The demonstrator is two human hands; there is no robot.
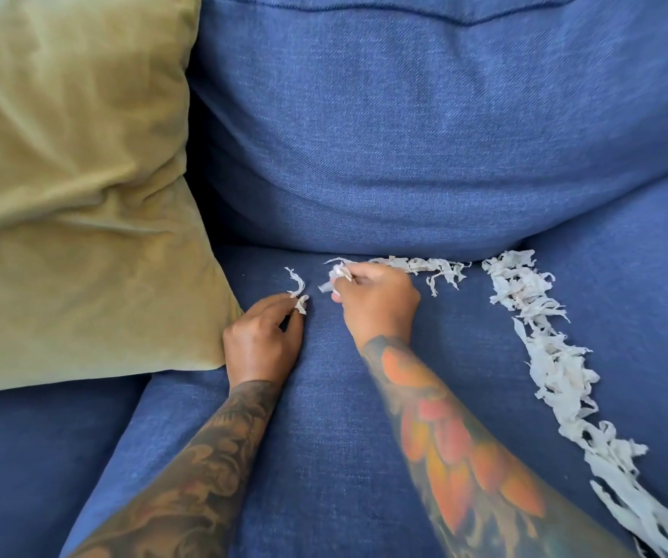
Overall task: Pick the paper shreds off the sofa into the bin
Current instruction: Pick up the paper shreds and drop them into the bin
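Right hand (376,300) is curled round a small wad of shreds (557,380) at the far edge of the sofa (324,436) seat, while the left hand (261,340), just left of it, pinches a single curled strip. What remains lies to the right: a short band running right from the right hand along the back cushion, then a long band running from far to near, so the right hand is judged nearer. White, thin, crinkled and tangled strips are seen; no bin is in view.

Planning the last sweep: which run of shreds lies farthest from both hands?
The long strip of shreds along the seat's right side; the short row by the back cushion reaches the right hand.
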